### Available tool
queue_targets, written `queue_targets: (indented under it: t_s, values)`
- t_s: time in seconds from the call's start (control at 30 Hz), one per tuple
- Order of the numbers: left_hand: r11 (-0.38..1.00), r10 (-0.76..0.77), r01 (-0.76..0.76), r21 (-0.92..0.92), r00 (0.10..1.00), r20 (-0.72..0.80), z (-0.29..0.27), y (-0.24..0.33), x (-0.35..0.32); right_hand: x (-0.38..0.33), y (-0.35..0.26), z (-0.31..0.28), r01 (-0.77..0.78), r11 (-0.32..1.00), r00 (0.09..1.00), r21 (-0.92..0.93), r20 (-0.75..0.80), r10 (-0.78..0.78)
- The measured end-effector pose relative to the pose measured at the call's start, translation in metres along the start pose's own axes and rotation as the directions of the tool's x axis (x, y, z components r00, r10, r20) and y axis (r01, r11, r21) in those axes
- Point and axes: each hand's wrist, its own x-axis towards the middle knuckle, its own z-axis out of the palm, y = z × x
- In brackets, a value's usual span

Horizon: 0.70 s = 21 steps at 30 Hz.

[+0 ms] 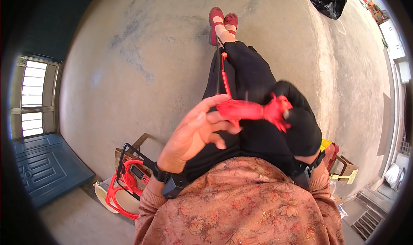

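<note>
1. Right now I see my left hand (195, 131) bare, its fingers (215, 102) spread and curled loosely, the tips touching the near end of a red cord bundle (251, 110).
2. My right hand (299, 124), in a black glove, is clamped on the bundle's far end.
3. I see the bundle held above my lap, between both hands.
4. A red strand (223, 75) runs from it along my black-clad legs toward the red shoes (221, 23).
5. A red wire basket (124, 180) sits on the concrete floor (142, 51) at my left.
</note>
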Motion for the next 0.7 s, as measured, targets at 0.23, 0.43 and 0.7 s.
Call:
queue_targets:
  t_s: [0.23,0.43,0.7]
  values:
    - [0.699,-0.002,-0.175,-0.694,0.969,-0.246,-0.014,-0.021,-0.007,-0.033,0.006,-0.008,-0.397,0.746,0.906,0.535,0.101,0.410]
    - [0.974,-0.090,0.006,-0.226,0.928,-0.362,-0.035,-0.054,-0.031,0.012,0.073,0.013,-0.081,0.635,0.974,-0.769,0.074,0.214]
    - [0.986,-0.165,0.166,-0.029,0.915,-0.368,-0.033,-0.051,-0.041,-0.027,0.097,-0.048,-0.225,0.866,0.949,-0.447,0.101,0.299]
